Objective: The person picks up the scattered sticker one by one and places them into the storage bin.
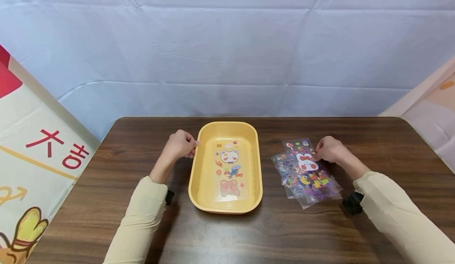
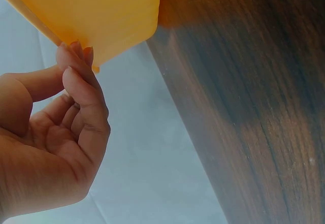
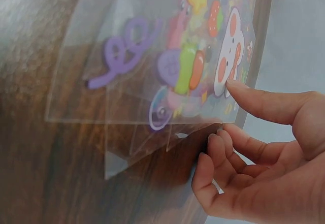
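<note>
A yellow tray [image 1: 194, 177] with rounded corners stands on the table, and one clear sticker sheet [image 1: 227, 173] with bear pictures lies in it. My left hand [image 1: 182, 143] pinches the tray's rim near its far left corner. In the left wrist view, thumb and fingertips of the left hand [image 2: 76, 117] meet at the yellow rim. Right of the tray lies a fanned pile of clear sticker sheets [image 1: 302, 177]. My right hand [image 1: 330, 148] pinches the right edge of the top sheet, which carries a white rabbit face [image 3: 231, 54], thumb above and fingers below.
The brown wooden table [image 1: 227, 236] runs under everything, with its far edge behind the tray. A pale cloth [image 1: 227, 47] hangs beyond that edge. On the left hangs a printed banner [image 1: 42, 149] with red characters.
</note>
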